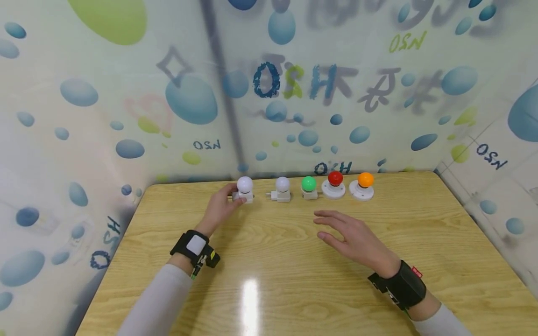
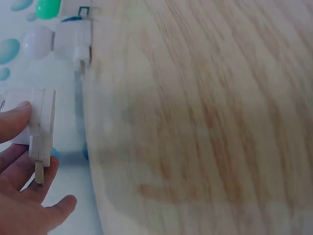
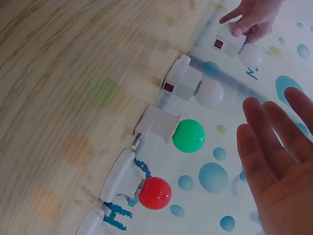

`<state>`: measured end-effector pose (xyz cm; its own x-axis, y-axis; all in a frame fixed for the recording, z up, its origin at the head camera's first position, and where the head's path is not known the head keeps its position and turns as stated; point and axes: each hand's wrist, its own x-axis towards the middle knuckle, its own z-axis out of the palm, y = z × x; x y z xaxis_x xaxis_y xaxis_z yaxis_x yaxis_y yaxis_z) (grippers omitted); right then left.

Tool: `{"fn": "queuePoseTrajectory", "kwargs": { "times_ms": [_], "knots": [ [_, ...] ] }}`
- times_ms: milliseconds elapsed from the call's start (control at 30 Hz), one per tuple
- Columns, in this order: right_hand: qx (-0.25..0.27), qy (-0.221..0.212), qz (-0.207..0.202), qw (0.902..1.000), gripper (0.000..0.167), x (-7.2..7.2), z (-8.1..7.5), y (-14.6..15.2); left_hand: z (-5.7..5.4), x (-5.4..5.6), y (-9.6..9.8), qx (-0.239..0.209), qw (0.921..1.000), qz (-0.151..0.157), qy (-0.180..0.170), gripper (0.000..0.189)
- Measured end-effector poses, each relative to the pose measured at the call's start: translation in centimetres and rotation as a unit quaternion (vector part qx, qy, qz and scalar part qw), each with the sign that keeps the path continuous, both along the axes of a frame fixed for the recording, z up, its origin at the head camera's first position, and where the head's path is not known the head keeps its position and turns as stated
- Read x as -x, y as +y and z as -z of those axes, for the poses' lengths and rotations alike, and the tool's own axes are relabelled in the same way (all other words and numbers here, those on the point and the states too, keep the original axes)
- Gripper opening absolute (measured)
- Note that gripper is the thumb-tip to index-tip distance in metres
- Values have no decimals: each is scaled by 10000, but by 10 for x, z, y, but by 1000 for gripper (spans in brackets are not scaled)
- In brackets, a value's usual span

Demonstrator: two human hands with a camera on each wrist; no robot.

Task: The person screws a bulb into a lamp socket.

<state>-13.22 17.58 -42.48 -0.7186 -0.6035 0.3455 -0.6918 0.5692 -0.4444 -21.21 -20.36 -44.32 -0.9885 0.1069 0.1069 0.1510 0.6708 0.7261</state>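
At the left end of a row of bulbs, my left hand (image 1: pixel 219 206) grips the white plug-in lamp socket (image 2: pixel 43 117) that carries a white bulb (image 1: pixel 244 184). Thumb and fingers pinch the socket from opposite sides, and its metal prongs (image 2: pixel 39 172) stick out past them. From the right wrist view, this socket appears raised a little off the table. My right hand (image 1: pixel 357 238) hovers over the table in front of the row, fingers extended and apart, holding nothing. Nearest to it stands the green bulb (image 3: pixel 189 136) in a white plug-in socket (image 1: pixel 310 196).
A second white bulb (image 1: pixel 283 184) in a plug-in socket stands between the held one and the green bulb. Further right, a red bulb (image 1: pixel 335 178) and an orange bulb (image 1: pixel 365 179) sit on round white bases. Behind the wooden table (image 1: pixel 286 266) hangs a patterned curtain (image 1: pixel 252 130).
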Motion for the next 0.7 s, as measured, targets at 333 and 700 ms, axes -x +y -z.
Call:
{"fn": "queuePoseTrajectory", "kwargs": {
  "times_ms": [333,700],
  "knots": [
    [-213,-122,-88,9997,32,-2,0,0,12,17,-6,542,9979,115,-331,51],
    [-396,-311,-44,9987,31,-3,0,1,22,23,-7,723,9950,101,-685,53]
  ]
}}
